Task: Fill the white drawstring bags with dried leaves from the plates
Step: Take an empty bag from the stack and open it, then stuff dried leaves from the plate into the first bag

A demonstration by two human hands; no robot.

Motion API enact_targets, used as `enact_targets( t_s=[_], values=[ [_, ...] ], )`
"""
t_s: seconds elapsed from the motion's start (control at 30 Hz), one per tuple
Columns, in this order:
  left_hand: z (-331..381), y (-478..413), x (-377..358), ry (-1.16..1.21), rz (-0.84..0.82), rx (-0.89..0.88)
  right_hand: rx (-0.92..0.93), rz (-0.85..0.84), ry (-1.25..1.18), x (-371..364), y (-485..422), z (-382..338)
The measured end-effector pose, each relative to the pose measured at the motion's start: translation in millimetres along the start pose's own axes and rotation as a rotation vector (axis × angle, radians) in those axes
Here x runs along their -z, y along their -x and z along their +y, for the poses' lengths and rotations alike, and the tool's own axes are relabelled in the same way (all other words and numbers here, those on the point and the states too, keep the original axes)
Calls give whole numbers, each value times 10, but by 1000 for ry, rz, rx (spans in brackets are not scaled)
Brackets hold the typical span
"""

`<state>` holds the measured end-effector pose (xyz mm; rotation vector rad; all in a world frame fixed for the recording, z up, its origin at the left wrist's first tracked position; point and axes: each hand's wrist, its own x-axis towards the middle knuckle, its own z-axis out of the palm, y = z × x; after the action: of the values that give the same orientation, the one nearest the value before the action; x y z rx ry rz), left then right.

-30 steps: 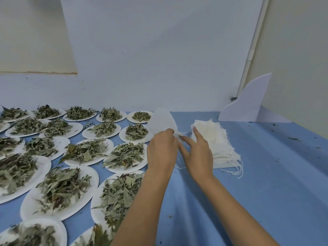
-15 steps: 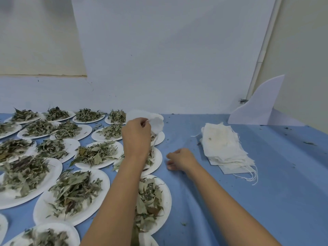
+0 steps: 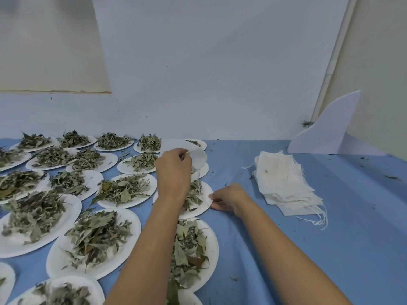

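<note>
a second ago both hands were close together at the stack of bags (image 3: 282,179), pulling one bag (image 3: 199,158) off it. now the left hand (image 3: 174,170) has moved away to the left and holds the bag up over the plates (image 3: 132,204). the right hand (image 3: 229,198) has let go of the bag and dropped down, just below and right of the left hand. its fingers (image 3: 218,207) now pinch the rim of the plate (image 3: 206,208) there.

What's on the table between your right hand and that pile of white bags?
In the head view, only blue cloth with a few leaf crumbs lies between the right hand, which pinches a plate, and the pile of white bags.
</note>
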<state>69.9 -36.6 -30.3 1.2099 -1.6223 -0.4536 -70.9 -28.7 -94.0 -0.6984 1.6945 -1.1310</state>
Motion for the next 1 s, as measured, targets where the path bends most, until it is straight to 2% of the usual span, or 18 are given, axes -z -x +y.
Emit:
enact_targets(
  t_s=[0.17, 0.33, 0.63, 0.83, 1.0],
  values=[
    [95, 64, -60, -8, -18, -19, 27, 112, -22, 468, 76, 60],
    [253, 168, -179, 21, -49, 8, 93, 273, 62, 903, 92, 181],
    [464, 525, -564, 165, -30, 118, 213, 454, 240, 1147, 165, 332],
    [417, 570, -642, 162, 13, 156, 246, 456, 374, 1156, 178, 365],
    [344, 502, -597, 127, 16, 148, 197, 383, 468, 1206, 244, 320]
  ],
)
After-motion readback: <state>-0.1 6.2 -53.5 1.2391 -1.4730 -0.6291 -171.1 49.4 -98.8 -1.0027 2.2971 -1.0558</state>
